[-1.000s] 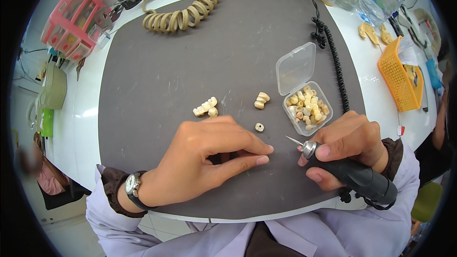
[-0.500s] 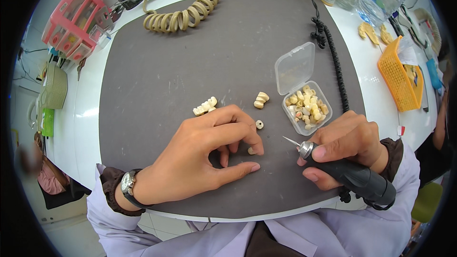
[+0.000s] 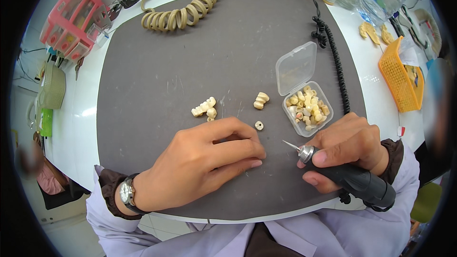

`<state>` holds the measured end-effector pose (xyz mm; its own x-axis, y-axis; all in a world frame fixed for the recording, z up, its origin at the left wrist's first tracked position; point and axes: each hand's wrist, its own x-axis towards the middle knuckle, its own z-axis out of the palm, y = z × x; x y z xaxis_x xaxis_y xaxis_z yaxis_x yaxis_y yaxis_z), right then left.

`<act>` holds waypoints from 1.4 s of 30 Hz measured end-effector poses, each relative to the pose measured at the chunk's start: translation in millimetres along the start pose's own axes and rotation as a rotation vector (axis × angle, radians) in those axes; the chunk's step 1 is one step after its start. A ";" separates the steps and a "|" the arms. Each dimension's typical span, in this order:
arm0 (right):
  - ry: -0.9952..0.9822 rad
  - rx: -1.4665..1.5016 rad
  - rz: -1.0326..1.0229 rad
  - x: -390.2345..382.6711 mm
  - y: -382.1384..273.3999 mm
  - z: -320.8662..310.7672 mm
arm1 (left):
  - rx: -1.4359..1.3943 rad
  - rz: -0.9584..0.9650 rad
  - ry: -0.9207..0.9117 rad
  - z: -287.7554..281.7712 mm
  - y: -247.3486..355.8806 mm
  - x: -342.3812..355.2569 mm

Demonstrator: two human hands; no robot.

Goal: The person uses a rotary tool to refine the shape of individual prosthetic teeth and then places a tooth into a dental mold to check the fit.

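My left hand (image 3: 214, 159) rests over the grey mat, its thumb and fingers drawn together in a pinch. Whatever lies between the fingertips is hidden. My right hand (image 3: 345, 150) grips a black dental handpiece (image 3: 357, 176) with a silver collar. Its thin pointed bur (image 3: 291, 145) aims left toward my left fingertips, apart from them. Just beyond those fingertips lies a small tooth crown (image 3: 259, 125) with a dark hole. A joined pair of crowns (image 3: 261, 100) sits farther back. Left of it is a row of joined teeth (image 3: 203, 107), with a small tooth piece (image 3: 211, 113) against it.
A clear lidded box (image 3: 308, 109) full of tooth crowns stands open near my right hand. Black coiled cord (image 3: 339, 66) runs along the mat's right side. A beige coiled hose (image 3: 183, 14) lies at the back. An orange basket (image 3: 402, 74) and pink drawers (image 3: 76, 21) flank the mat (image 3: 190, 66).
My left fingers and thumb have closed together, and a small crown seen at the fingertips before is now hidden. My right hand with the handpiece has barely moved.
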<state>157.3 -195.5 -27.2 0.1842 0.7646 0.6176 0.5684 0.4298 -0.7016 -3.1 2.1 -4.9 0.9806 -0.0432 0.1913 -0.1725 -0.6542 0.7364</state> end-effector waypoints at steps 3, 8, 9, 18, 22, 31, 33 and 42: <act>-0.169 -0.029 -0.001 9.2 -5.5 -8.4 | -0.020 -0.042 0.020 -3.0 4.0 -1.4; -0.311 -0.004 0.019 15.3 -11.9 -14.2 | -0.321 -0.210 -0.023 -7.5 10.2 0.9; -0.344 0.010 0.019 18.2 -14.1 -14.5 | -0.416 -0.258 -0.030 -7.8 11.1 1.4; -0.326 0.072 -0.029 18.2 -15.2 -15.0 | -0.850 -0.515 -0.136 -13.3 9.9 6.2; -0.290 0.021 -0.078 14.1 -12.1 -14.6 | -0.923 -0.535 -0.087 -12.2 12.2 6.7; -0.272 -0.003 0.017 12.7 -15.6 -14.7 | -0.995 -0.594 -0.089 -10.7 12.7 7.8; -0.300 0.005 0.040 13.2 -17.3 -16.1 | -0.986 -0.602 -0.114 -11.2 12.1 8.4; -0.421 -0.093 0.013 19.7 -14.4 -15.6 | -1.037 -0.642 -0.082 -9.6 8.7 7.2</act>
<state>165.2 -194.1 0.7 -0.1402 0.9072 0.3966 0.6412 0.3884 -0.6618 1.6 3.3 9.1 0.9116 -0.0057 -0.4111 0.3889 0.3364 0.8577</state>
